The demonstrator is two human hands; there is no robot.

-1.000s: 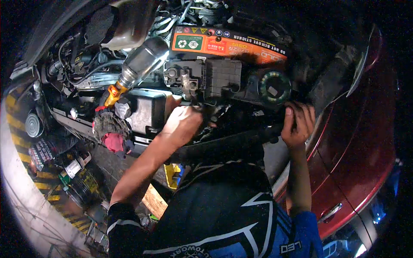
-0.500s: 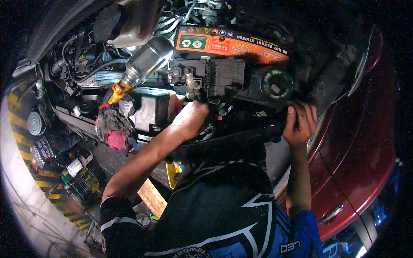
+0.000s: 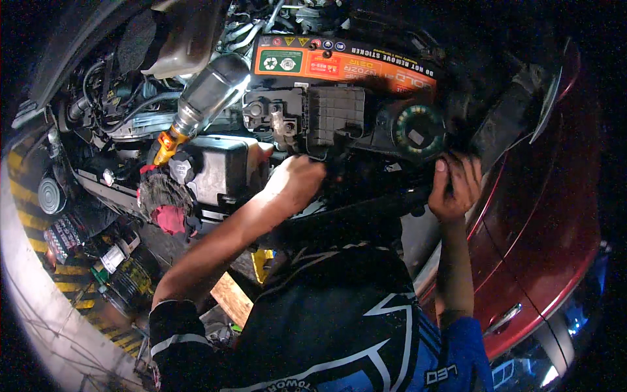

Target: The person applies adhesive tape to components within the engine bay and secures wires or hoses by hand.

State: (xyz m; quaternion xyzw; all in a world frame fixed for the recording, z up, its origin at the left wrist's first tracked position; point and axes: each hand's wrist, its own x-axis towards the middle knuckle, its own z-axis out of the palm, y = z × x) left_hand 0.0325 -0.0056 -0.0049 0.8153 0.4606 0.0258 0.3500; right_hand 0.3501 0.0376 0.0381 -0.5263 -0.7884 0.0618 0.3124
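My left hand (image 3: 297, 181) is curled into a near fist below the open dark plastic cover (image 3: 336, 112). Its fingertips reach down into a dark gap, so whatever they grip is hidden. Just above it sits a terminal block (image 3: 281, 117) with metal bolts, beside a battery (image 3: 346, 62) with an orange label. On the right, my right hand (image 3: 456, 186) has its fingers bent over the dark edge of the engine bay, thumb close to them; I cannot make out what is between them. Near that hand is a round black part (image 3: 418, 130) with a pale green dotted ring.
Left of my left hand stands a dark box-shaped reservoir (image 3: 222, 166) with a grey cap. A dirty rag (image 3: 166, 199) lies beside it, below a yellow-necked, shiny cylindrical thing (image 3: 212, 91). The red car body (image 3: 522, 261) borders the right; a spring coil (image 3: 127, 284) is on the lower left.
My left hand has shifted slightly right and down beneath the cover, hiding a small reddish bit that showed beside it. The view has moved a little; my right hand keeps its place.
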